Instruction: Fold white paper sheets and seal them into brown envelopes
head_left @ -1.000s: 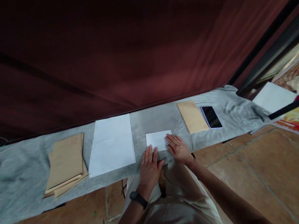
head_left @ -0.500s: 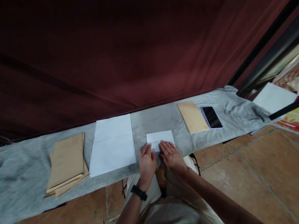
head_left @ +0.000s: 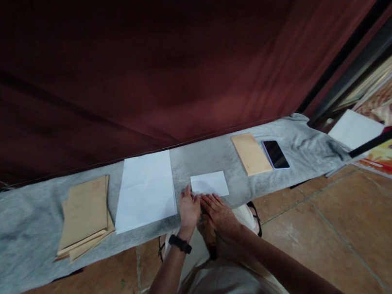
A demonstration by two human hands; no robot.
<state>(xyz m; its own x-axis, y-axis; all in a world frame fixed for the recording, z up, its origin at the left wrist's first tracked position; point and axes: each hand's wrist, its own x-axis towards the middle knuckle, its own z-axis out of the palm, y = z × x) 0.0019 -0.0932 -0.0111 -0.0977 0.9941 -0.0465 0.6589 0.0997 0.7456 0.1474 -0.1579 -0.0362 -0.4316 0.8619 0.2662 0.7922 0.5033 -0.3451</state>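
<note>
A small folded white paper (head_left: 209,184) lies on the grey cloth (head_left: 24,231) in front of me. My left hand (head_left: 189,209), with a black watch on its wrist, rests flat at the paper's near left corner, fingers stretched out. My right hand (head_left: 218,210) lies flat beside it, fingertips touching the paper's near edge. Neither hand holds anything.
On the cloth to the left lie a large white sheet (head_left: 145,189) and a stack of brown envelopes (head_left: 84,216). To the right lie one brown envelope (head_left: 250,153) and a dark phone (head_left: 275,153). Another white sheet (head_left: 354,128) lies far right. A dark red curtain hangs behind; brown floor tiles lie below.
Both hands have drawn together toward the paper's near left corner. The right hand has slid left off the paper's right side, and the left hand has moved slightly up.
</note>
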